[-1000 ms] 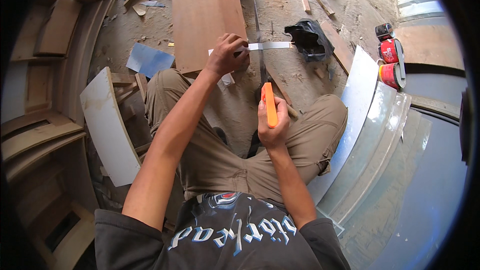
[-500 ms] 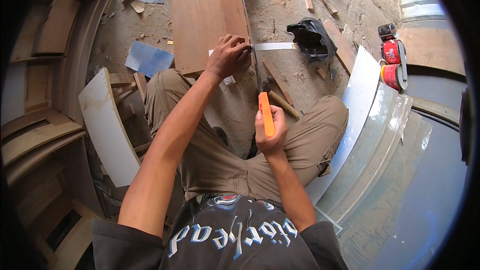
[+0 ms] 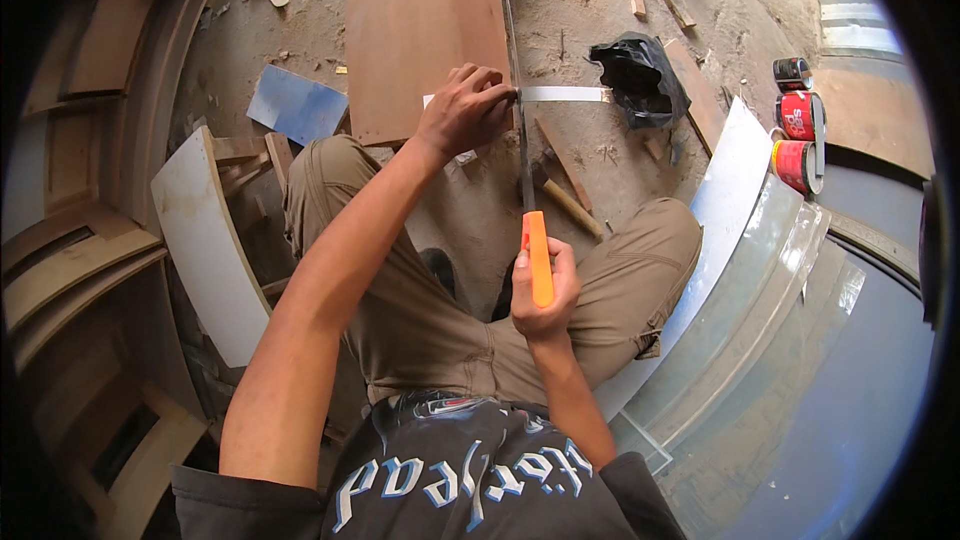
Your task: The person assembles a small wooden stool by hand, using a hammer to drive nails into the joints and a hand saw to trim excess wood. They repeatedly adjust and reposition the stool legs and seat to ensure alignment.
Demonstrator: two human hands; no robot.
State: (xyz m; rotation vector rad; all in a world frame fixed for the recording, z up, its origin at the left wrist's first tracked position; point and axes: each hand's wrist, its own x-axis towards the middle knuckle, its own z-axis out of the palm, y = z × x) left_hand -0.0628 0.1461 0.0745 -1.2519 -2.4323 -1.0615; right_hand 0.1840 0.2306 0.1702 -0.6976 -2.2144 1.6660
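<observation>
My right hand [image 3: 548, 312] is closed round the orange handle of a handsaw [image 3: 538, 258] between my knees. Its narrow blade points away from me and crosses a thin white strip [image 3: 572, 94] beside the right edge of a brown wooden board [image 3: 425, 25]. With fingers bent, my left hand [image 3: 465, 112] presses and grips the strip on the board's near right corner, close against the blade. The strip sticks out to the right past the blade, and a short end shows left of my hand. My fingers hide the part between.
A black plastic bag [image 3: 645, 80] lies by the strip's right end. A hammer [image 3: 572, 208] and wood scraps are on the dirt floor. Cans [image 3: 797, 166] and glass sheets [image 3: 722, 340] are at right; a white panel [image 3: 208, 250] and wooden cabinets [image 3: 90, 270] at left.
The saw and my right hand have drawn back toward me, with the handle lower in view. My left hand keeps its hold on the strip; the whole view has shifted slightly.
</observation>
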